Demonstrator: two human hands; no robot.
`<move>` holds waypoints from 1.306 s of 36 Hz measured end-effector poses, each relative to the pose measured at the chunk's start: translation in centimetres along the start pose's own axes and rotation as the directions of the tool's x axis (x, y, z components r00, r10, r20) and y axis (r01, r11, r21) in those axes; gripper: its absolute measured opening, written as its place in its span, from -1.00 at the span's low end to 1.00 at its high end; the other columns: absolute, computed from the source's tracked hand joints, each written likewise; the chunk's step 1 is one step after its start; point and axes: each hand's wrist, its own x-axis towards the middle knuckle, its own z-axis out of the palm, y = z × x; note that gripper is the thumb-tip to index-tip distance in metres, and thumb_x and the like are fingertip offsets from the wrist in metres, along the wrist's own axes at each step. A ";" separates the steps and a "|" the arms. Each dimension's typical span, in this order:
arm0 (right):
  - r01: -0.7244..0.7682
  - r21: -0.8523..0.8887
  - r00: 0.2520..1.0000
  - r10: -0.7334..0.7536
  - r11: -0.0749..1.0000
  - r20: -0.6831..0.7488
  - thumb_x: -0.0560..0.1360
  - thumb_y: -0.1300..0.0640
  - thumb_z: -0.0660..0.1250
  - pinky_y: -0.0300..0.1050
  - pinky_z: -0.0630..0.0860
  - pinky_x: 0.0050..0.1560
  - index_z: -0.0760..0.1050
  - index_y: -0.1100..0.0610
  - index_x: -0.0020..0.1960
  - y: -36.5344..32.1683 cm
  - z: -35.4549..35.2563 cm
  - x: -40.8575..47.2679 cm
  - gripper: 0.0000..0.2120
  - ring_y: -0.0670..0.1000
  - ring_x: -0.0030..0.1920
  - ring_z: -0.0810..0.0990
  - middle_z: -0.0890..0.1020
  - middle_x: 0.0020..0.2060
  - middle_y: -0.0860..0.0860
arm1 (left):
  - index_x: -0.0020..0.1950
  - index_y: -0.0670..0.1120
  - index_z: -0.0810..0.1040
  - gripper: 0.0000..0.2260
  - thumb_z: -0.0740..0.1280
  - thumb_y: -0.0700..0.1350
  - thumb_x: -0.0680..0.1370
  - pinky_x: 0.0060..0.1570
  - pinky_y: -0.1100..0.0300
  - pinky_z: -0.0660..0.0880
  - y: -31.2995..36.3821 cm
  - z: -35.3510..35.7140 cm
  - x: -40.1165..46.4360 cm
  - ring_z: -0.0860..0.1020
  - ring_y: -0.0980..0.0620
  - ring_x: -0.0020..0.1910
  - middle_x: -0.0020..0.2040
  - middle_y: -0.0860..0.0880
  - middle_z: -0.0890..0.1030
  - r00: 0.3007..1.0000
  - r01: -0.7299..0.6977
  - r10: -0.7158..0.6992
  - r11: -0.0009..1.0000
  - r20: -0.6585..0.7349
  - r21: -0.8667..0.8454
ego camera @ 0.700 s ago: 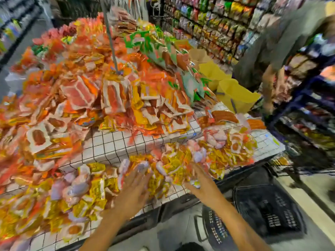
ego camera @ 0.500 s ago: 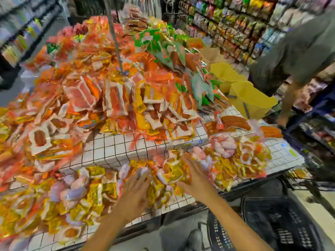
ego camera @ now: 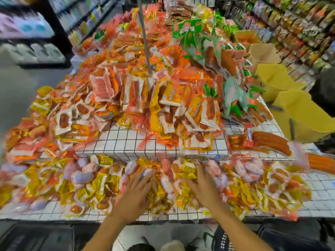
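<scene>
Yellow-and-orange snack packets point(ego camera: 101, 183), white black-gridded display stand point(ego camera: 126, 142), green packets point(ego camera: 190, 37).

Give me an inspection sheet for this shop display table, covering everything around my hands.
Surface: white grid-lined table, mostly covered.
Job's things: yellow-and-white sausage packets, loose in the front row.
Clutter: orange packet heap; green packets; long sausage packs; yellow boxes.
Grips: left hand and right hand rest on the front packets, fingers extended; image blurred.
Cables: nothing seen; a grey pole rises from the heap.
Surroundings: stocked shelves; black basket on the floor.
</scene>
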 end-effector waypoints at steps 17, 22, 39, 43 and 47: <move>-0.052 0.675 0.983 0.157 0.736 -0.096 0.40 -0.32 0.44 -0.11 0.41 0.43 0.34 -0.05 0.51 -5.6 -4.9 -3.2 -0.23 -0.19 0.38 0.48 0.54 0.37 -0.21 | 0.47 0.40 0.24 -0.43 0.32 0.38 0.50 0.18 0.36 0.40 9.9 -4.9 3.3 0.30 0.46 0.39 0.41 0.45 0.34 0.886 0.271 -0.461 0.447 0.040 -0.853; -0.036 0.670 0.995 0.087 0.742 -0.043 0.38 -0.38 0.42 -0.03 0.51 0.36 0.28 -0.06 0.52 -7.9 -5.1 -4.5 -0.18 -0.14 0.30 0.56 0.59 0.30 -0.16 | 0.33 0.53 0.34 -0.35 0.40 0.51 0.26 0.13 0.31 0.55 10.1 -5.1 3.9 0.43 0.40 0.33 0.33 0.48 0.43 0.849 0.352 -0.440 0.057 0.293 -0.934; 0.132 0.426 0.989 -0.150 0.895 0.009 0.56 -0.31 0.30 -0.02 0.22 0.53 0.06 -0.40 0.56 -1.4 -7.8 -8.2 -0.33 -0.29 0.56 0.09 0.14 0.55 -0.40 | 0.13 -0.15 0.71 -0.40 0.63 0.20 0.24 -0.23 -0.01 0.67 10.9 -1.7 5.4 0.72 -0.19 -0.22 -0.05 -0.28 0.71 0.803 0.395 -0.238 -0.473 0.546 -0.788; 0.004 0.472 0.973 0.106 0.882 -0.206 0.55 -0.30 0.33 -0.06 0.33 0.47 0.21 -0.37 0.51 6.3 -9.8 -9.9 -0.41 -0.32 0.50 0.24 0.30 0.48 -0.40 | -0.02 -0.11 0.76 -0.61 0.60 0.11 0.28 -0.48 0.16 0.59 12.8 -1.2 6.7 0.66 -0.07 -0.47 -0.16 -0.23 0.73 0.787 0.458 -0.175 -0.477 0.592 -0.750; -0.122 0.533 0.876 0.343 0.837 -0.339 0.50 -0.23 0.41 -0.13 0.37 0.39 0.29 -0.33 0.47 14.3 -12.2 -11.4 -0.41 -0.19 0.48 0.34 0.39 0.46 -0.28 | 0.01 -0.05 0.75 -0.60 0.59 0.12 0.26 -0.34 0.04 0.64 15.9 -0.9 8.5 0.72 -0.17 -0.28 -0.12 -0.23 0.73 0.771 0.526 -0.178 -0.363 0.611 -0.770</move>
